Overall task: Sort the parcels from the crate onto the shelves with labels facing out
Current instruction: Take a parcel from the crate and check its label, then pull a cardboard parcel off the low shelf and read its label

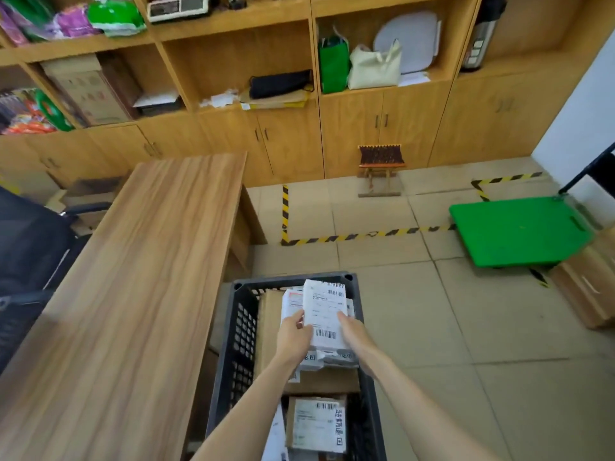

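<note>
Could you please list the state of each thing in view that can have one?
white parcel: held over the crate, label up
left hand: gripping the parcel's left edge
right hand: holding its right edge
crate: still holding parcels
cabinet doors: closed
green cart: unloaded
green bag: upright on a shelf

Crate (pixel 239 327) right of desk (pixel 139 277); parcels (pixel 316 424) inside; shelves (pixel 233 31) behind.

My arms are bare from the elbows down, with no sleeves reaching into view. My left hand (pixel 294 337) and right hand (pixel 354 331) wear no gloves, and both wrists carry no watch, band or ring that I can see.
</note>
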### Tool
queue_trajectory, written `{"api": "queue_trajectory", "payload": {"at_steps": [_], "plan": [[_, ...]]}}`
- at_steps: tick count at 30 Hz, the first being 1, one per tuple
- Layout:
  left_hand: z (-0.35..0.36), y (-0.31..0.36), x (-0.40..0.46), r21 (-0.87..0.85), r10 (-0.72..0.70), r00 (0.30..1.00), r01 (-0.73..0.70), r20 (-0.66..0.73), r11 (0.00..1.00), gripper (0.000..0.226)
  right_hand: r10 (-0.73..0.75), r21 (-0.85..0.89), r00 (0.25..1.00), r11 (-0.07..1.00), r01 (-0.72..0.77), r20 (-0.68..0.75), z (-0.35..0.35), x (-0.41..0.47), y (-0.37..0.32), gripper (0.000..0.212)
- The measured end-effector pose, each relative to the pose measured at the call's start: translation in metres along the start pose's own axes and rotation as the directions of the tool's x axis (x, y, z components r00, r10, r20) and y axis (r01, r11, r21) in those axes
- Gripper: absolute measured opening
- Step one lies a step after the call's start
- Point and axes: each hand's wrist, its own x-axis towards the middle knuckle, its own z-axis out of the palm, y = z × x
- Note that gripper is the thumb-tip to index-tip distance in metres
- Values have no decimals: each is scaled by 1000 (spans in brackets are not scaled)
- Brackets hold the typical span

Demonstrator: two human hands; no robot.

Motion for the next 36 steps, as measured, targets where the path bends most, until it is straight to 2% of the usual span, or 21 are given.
{"api": "queue_trajectory", "payload": {"at_steps": [4,9,12,15,20,22,24,28,30,33,36], "plan": [[0,-2,14,13,-54,998,54,36,998,37,17,-62,998,998,-21,-57,0,24,4,45],[-18,1,20,79,-71,997,73,-27,994,48,-36,-199,996,980,19,-82,-10,19,-13,34],[-36,-2,19,50,-99,994,101,-45,994,43,-79,-289,994,956,53,-80,-15,9,-22,31],[-59,-4,4,137,-40,993,55,-107,989,13,-129,-417,990,904,95,-53,-18,-1,-30,30],[-120,8,-48,319,126,975,-62,-185,946,13,-308,-654,951,713,254,32,3,-29,-71,32],[-155,20,-81,425,205,954,-96,-219,900,27,-423,-711,900,599,368,110,28,-47,-101,29],[-196,27,-118,540,258,925,-72,-277,838,35,-506,-733,823,452,508,258,65,-70,-134,30],[-267,15,-201,633,305,849,44,-431,773,43,-557,-707,644,138,694,524,158,-142,-180,33],[-300,-5,-245,635,295,796,140,-529,759,42,-573,-655,542,12,756,615,205,-183,-187,33],[-338,-50,-321,581,251,717,257,-651,772,39,-590,-555,377,-149,819,714,268,-248,-179,44],[-358,-102,-405,439,170,614,320,-771,839,40,-594,-446,193,-313,839,781,323,-314,-158,39]]}}
